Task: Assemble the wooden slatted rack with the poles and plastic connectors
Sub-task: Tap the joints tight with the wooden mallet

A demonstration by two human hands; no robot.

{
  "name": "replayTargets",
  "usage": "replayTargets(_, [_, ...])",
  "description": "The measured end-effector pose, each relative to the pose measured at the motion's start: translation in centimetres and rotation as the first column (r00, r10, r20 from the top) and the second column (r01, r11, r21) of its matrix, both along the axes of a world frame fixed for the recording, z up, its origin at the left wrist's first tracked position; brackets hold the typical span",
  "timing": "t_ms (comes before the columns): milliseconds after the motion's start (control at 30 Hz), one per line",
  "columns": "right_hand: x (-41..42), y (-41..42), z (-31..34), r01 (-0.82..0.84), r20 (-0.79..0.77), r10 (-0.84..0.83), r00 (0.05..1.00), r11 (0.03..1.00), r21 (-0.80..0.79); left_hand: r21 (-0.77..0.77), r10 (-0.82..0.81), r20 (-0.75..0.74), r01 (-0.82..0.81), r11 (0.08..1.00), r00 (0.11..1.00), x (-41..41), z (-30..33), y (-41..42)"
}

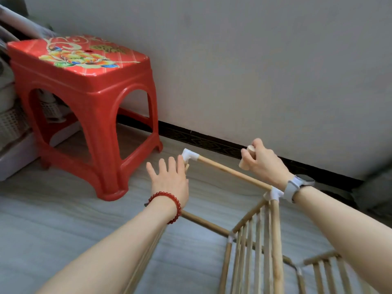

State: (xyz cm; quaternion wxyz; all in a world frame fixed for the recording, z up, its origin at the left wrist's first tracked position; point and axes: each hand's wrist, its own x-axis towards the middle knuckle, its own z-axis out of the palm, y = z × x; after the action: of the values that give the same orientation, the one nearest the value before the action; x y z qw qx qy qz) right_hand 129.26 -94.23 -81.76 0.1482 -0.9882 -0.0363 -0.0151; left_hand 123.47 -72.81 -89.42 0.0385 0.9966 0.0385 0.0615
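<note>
The wooden rack frame stands on the floor at lower right, with slatted panels (252, 251) joined by white plastic connectors. A top pole (233, 171) runs from a white corner connector (189, 156) to another connector (273, 193). My left hand (169, 179), fingers spread and straight, hovers just left of the far corner connector, close to or touching it. My right hand (263, 162) grips a short wooden peg (246, 159) above the top pole. A lower pole (203, 222) crosses beneath my left wrist.
A red plastic stool (84, 98) with a flower print stands at left on the grey floor. White baskets and a box (12, 124) sit behind it. A white wall with a dark skirting strip (212, 141) runs just beyond the rack.
</note>
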Motion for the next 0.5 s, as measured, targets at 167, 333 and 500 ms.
replayTargets(167, [-1.5,-7.4,3.9,0.148,0.324,-0.167,0.931,0.986,0.081,-0.059,-0.319,0.078,0.324,0.944,0.944,1.0,0.4,-8.0])
replayTargets(333, [-3.4,-8.9,1.9,0.195,0.475,-0.293,0.830,0.950,0.245,-0.055,-0.442,0.046,0.444,0.895,0.896,2.7,-1.0,-13.7])
replayTargets(500, [-2.3,-10.6,-0.3,0.191,0.320,-0.189,0.928,0.981,0.027,-0.067,-0.391,0.117,0.400,0.914,0.913,2.5,-2.4,-14.2])
